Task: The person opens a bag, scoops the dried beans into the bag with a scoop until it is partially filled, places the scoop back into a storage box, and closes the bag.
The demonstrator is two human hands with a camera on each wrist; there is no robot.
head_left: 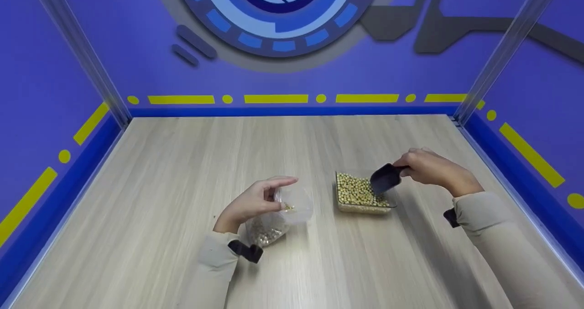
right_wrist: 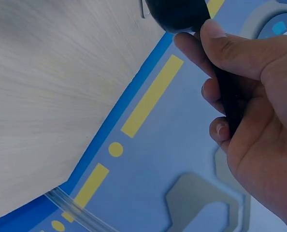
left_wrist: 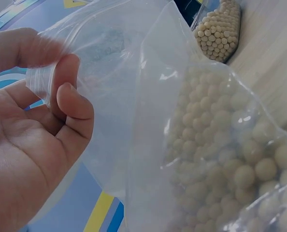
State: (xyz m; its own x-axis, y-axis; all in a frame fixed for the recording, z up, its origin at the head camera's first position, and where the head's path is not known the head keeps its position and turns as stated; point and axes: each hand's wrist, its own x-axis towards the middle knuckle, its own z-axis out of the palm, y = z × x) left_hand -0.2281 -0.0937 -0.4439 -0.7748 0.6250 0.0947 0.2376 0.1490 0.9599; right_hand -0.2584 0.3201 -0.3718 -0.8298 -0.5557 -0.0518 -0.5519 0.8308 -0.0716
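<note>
clear bag (left_wrist: 109, 145) and box (head_left: 365, 206) of beads (head_left: 355, 190)

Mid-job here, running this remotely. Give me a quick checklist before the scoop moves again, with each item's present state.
1. Scoop held by the right hand: ok, gripped by its handle.
2. Bag held by the left hand: ok, gripped at its top edge.
3. Container upright on the table, with pellets inside: ok.
4. Scoop positioned above the bag: not ok, it is at the container.
5. Scoop loaded: cannot tell.
6. Bag mouth wide enough for the scoop: cannot tell.
</note>
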